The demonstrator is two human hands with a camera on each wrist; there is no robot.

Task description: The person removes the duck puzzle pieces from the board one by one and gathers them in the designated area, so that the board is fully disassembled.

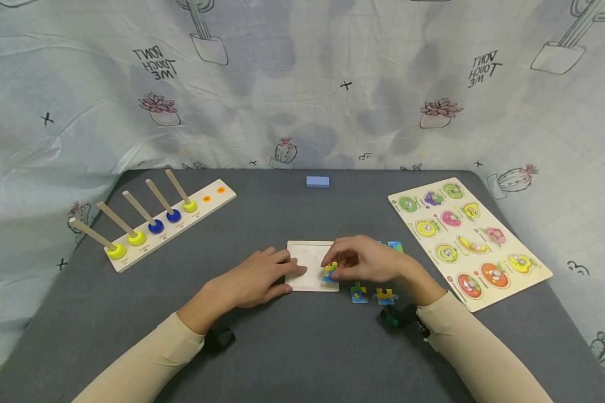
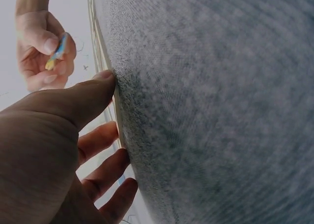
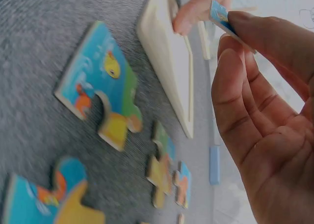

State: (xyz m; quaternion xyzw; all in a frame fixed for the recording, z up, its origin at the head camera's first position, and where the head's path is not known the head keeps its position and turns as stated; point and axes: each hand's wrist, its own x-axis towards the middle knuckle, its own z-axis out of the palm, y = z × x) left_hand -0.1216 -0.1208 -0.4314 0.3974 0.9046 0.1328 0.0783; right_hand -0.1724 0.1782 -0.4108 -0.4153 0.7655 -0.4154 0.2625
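A shallow wooden puzzle tray [image 1: 306, 252] lies on the table in front of me. My left hand [image 1: 259, 281] rests at its left side, thumb against the near corner and a finger reaching over the rim onto the tray floor. My right hand [image 1: 372, 259] pinches a blue and yellow jigsaw piece [image 1: 329, 273] between thumb and fingers, just over the tray's right part. In the right wrist view that piece [image 3: 222, 17] is tilted, mostly edge-on. Right of the tray lie loose jigsaw pieces [image 1: 359, 294], one with a yellow fish; some behind the right hand are partly hidden.
At the left stands a wooden board [image 1: 168, 228] with several upright pegs carrying yellow and blue rings. A fruit knob puzzle [image 1: 469, 240] lies at the right. A small blue block [image 1: 317, 182] is near the table's far edge, before a patterned cloth [image 1: 312, 106].
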